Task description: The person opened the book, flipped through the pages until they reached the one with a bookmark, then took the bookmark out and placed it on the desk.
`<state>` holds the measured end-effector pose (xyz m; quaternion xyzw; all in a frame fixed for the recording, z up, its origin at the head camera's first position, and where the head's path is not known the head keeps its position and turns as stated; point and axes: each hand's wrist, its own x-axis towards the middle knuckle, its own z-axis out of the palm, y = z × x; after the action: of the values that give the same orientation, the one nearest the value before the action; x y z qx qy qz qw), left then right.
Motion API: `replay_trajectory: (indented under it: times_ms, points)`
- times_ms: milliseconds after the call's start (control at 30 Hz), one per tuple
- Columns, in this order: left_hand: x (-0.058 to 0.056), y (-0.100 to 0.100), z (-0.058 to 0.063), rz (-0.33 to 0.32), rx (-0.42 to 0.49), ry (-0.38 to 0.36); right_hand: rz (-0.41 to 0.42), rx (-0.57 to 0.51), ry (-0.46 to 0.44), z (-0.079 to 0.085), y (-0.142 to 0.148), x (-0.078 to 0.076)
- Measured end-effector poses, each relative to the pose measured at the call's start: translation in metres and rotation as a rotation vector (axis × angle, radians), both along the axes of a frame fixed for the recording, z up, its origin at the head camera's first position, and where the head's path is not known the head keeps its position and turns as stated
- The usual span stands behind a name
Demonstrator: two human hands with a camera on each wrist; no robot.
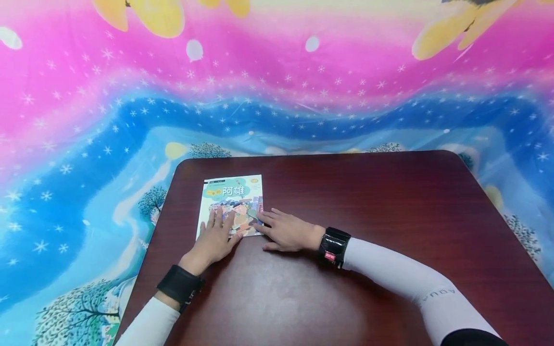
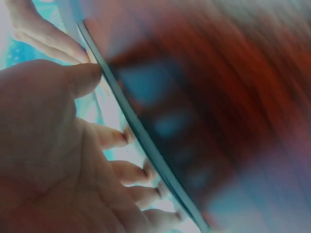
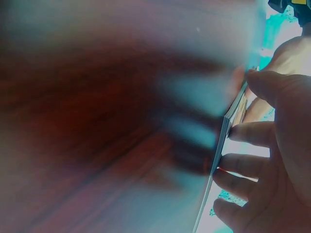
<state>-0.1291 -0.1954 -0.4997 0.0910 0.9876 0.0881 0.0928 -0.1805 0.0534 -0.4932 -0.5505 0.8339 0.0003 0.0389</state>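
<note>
A thin paperback book (image 1: 233,191) with an illustrated pale cover and large Chinese characters lies on the table, toward its far left side. My left hand (image 1: 212,240) rests on the cover's lower left part, fingers spread and pointing away from me. From the right, my right hand (image 1: 287,230) reaches the lower right edge, its fingertips on the cover's margin. The left wrist view shows the book's edge (image 2: 146,133) edge-on, with the thumb at its near side. In the right wrist view, a corner of the book (image 3: 227,119) sits by the thumb and fingers.
The dark reddish-brown wooden table (image 1: 368,202) has rounded far corners and a glossy surface. Behind it and down its sides hangs a colourful cloth (image 1: 281,72) with snowflakes and trees. Black bands circle both wrists, over white sleeves (image 1: 389,264).
</note>
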Motion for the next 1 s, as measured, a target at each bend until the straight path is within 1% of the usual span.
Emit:
replay_trajectory:
  times_ms: [100,267,400,600,700,867,1000]
  points:
    - [0.002,0.009,0.002,-0.007,-0.01,-0.02,-0.001,-0.008,-0.002,-0.001,0.009,0.004]
    - [0.006,0.022,0.005,-0.024,0.0,-0.044,-0.007,-0.022,-0.007,-0.003,0.023,0.01]
    - [0.01,0.032,0.006,-0.015,0.016,-0.059,-0.011,-0.034,-0.001,-0.005,0.034,0.015]
    - [0.014,0.048,0.005,-0.013,0.003,-0.078,-0.016,-0.038,0.018,-0.007,0.051,0.021]
    - [0.016,0.057,0.006,-0.016,-0.004,-0.089,-0.023,-0.053,0.021,-0.007,0.06,0.024]
    - [0.019,0.07,0.007,-0.014,-0.031,-0.097,-0.04,-0.074,-0.005,-0.007,0.074,0.029]
    - [0.021,0.081,0.007,-0.027,-0.047,-0.094,-0.068,-0.073,-0.031,-0.005,0.086,0.035]
